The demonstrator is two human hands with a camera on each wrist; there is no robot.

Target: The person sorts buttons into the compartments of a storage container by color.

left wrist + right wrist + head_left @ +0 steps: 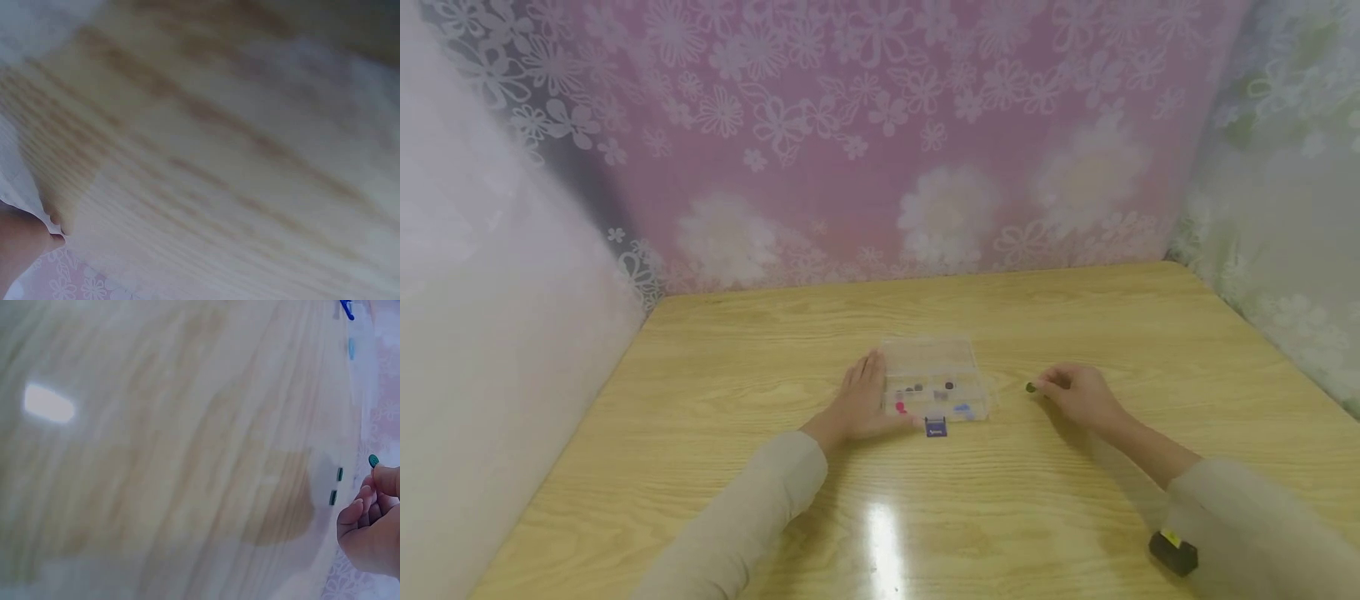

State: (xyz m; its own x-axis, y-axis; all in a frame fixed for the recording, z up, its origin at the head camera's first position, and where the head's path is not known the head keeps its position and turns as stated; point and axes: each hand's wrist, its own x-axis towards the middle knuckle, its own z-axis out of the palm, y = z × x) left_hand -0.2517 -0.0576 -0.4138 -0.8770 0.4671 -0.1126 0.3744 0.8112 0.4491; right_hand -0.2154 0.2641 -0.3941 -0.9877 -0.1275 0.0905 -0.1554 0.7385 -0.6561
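Observation:
A clear plastic box (930,371) with compartments lies on the table, its lid raised at the back. Inside are small pink pieces (900,407), dark pieces (949,386) and blue pieces (963,409). Along the box's left side rests my left hand (863,400), fingers straight, thumb reaching along the front towards a blue latch (936,427). To the right of the box, my right hand (1077,398) pinches a small green disc (374,460) between thumb and finger. Two more dark green pieces (340,474) lie on the table near that hand in the right wrist view.
A black and yellow object (1173,552) sits by the right sleeve, partly covered by it. The wood-grain table (737,350) meets floral cloth (850,125) at the back and sides. Light glares off the table's front.

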